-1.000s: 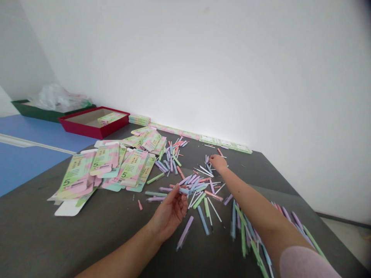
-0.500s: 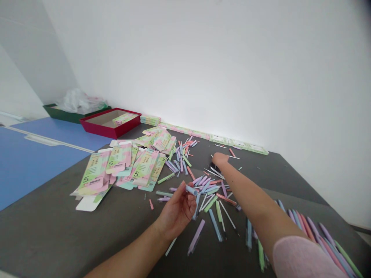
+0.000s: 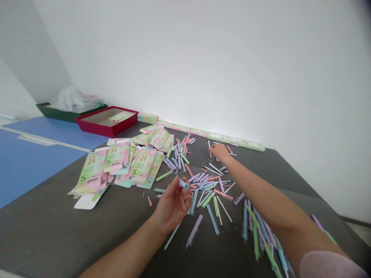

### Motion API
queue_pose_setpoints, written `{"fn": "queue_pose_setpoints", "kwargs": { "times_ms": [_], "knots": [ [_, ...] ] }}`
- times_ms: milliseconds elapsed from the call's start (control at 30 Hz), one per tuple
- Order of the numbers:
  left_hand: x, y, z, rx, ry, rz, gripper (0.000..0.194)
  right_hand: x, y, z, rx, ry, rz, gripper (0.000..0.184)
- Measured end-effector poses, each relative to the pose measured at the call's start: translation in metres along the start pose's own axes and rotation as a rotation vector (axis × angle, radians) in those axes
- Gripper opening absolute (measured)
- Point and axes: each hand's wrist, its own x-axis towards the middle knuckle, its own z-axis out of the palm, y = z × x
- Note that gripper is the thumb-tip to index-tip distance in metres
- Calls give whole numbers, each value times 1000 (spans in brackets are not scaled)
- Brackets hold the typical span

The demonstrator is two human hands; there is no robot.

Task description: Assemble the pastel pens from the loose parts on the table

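Observation:
My left hand is closed around a light-blue pen barrel, whose hollow end faces me. Farther off, my right hand pinches a thin white pen refill, held nearly upright above the dark table. Between the hands lies a loose heap of pastel pen parts, in purple, blue, green and coral. Several white refills rest just in front of my right hand. A purple pen lies near my left wrist.
Flat printed cartons overlap on the left. Behind them stand a red tray and a green tray with plastic bags. Packed boxes line the wall. Pens pile up under my right forearm.
My right hand has drawn slightly nearer, and the white refill in it now stands upright. The blue barrel in my left hand has turned its hollow end towards me.

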Motion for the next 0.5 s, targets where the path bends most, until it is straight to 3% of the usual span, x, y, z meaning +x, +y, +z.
{"fn": "queue_pose_setpoints", "kwargs": {
  "times_ms": [100,267,367,500],
  "knots": [
    [5,-1,-3,121,62,58,17,-36,-2,-7,224,-114,-69,30],
    [12,-13,-10,333,142,121,12,-113,0,-12,495,-304,-98,24],
    [11,-22,-14,442,99,137,15,-152,4,-15,810,-465,-35,23],
    [8,-28,-16,539,18,148,20,-187,9,-17,898,-434,-11,18]
  ]
}}
